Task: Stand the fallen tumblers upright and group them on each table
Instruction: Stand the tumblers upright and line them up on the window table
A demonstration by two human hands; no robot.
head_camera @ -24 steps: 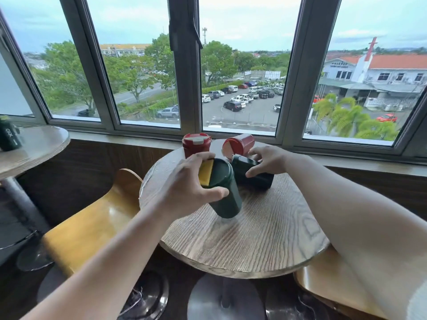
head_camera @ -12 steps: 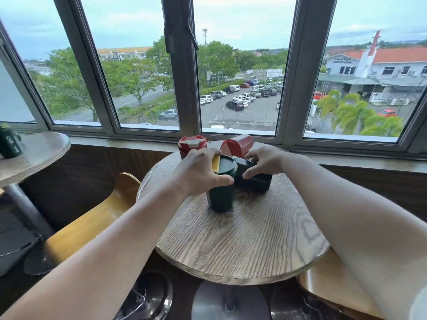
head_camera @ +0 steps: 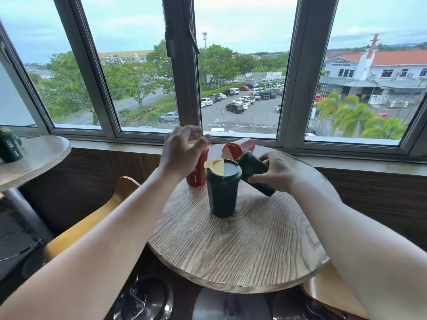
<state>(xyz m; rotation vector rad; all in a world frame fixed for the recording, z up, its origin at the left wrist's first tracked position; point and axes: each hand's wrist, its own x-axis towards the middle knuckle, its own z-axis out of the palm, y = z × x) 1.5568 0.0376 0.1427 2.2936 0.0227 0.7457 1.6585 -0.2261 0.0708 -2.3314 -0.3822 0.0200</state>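
A dark green tumbler [head_camera: 222, 192] with a yellow-and-green lid stands upright near the middle of the round wooden table [head_camera: 242, 245]. My left hand [head_camera: 181, 151] hovers open above and behind it, in front of an upright red tumbler [head_camera: 196, 174]. My right hand [head_camera: 276, 172] grips a second dark green tumbler [head_camera: 253, 167], which is tilted with its base toward the right. A red tumbler [head_camera: 238, 147] lies on its side at the table's far edge, its lid facing me.
A second round table [head_camera: 39, 155] at the left holds a green tumbler [head_camera: 10, 147]. Yellow wooden chairs [head_camera: 92, 222] stand left and right of the near table. The window sill [head_camera: 346, 158] runs just behind the tumblers.
My left hand set the green tumbler upright, let go and rose toward the red tumbler behind. My right hand has tilted the second green tumbler up from lying flat.
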